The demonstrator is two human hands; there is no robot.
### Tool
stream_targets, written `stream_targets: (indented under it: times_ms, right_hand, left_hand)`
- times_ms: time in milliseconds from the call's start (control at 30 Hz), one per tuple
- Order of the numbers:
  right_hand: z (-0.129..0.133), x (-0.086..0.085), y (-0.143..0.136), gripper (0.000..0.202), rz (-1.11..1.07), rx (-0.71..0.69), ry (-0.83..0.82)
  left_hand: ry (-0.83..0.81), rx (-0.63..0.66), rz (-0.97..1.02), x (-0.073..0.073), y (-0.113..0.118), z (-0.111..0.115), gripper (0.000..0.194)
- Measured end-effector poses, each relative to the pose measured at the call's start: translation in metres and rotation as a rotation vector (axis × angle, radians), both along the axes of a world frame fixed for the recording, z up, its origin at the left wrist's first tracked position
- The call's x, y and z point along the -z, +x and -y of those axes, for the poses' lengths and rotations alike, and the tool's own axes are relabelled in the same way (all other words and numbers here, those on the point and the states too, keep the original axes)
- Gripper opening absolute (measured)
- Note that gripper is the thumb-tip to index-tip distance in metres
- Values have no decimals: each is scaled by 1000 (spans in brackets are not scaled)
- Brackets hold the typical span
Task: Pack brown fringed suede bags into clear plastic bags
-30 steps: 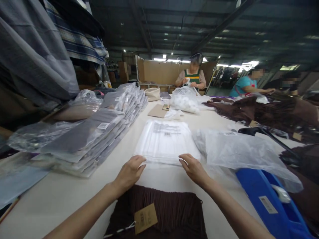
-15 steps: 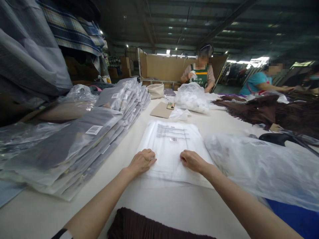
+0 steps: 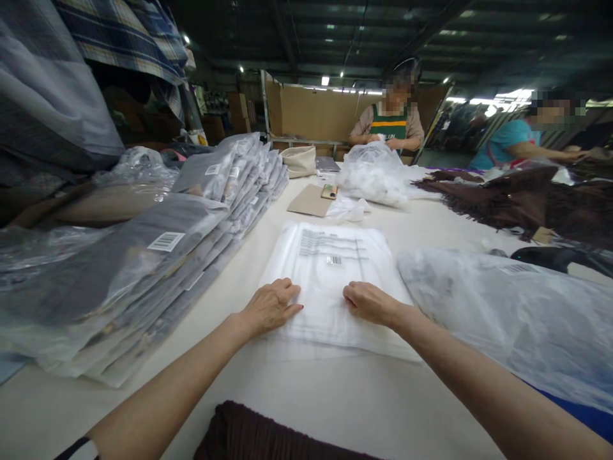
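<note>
A stack of clear plastic bags [image 3: 330,306], printed with dark text and bearing a barcode label [image 3: 334,260], lies flat on the white table in front of me. My left hand [image 3: 272,306] rests on the left edge of the stack, its thumb apart from the bent fingers. On the right side, my right hand [image 3: 368,302] has its fingers curled together in a pinch on the top bag's film. Folded dark brown fabric [image 3: 272,434] lies at the table's near edge, below both hands.
Bagged grey garments [image 3: 119,275] are piled at the left. A filled plastic bag [image 3: 507,313] lies at the right, brown fringed fabric [image 3: 507,198] behind it. Farther back are cardboard [image 3: 309,200], a phone [image 3: 329,191] and a bulging clear bag [image 3: 373,172]. Co-workers stand beyond.
My left thumb has moved away from its fingers. My right hand has shifted slightly left, still pinched. The camera view has moved a little, and the co-worker in the apron has lowered a hand.
</note>
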State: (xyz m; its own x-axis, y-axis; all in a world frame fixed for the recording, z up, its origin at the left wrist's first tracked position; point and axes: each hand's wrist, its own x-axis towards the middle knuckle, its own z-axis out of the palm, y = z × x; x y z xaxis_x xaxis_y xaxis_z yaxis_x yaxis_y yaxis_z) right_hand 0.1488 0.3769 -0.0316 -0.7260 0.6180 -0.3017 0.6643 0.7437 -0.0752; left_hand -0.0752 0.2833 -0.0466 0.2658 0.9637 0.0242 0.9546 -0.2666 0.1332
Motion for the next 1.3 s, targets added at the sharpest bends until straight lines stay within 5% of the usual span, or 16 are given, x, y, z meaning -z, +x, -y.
stream_targets:
  times_ms: [200,400,700,1300]
  right_hand:
    - [-12,0,-2,16,13,22,-81]
    - [-27,-5,0,14,-27,32,-222]
    - [-36,2,7,13,-123,65,-352]
    - [-30,6,11,8,-219,93,-339]
  left_hand:
    - [69,113,-3,0,28,-5,13]
    - [118,225,15,1,54,-15,31]
    - [182,385,-101,11,54,-23,14]
    - [43,56,181,13,39,-44,13]
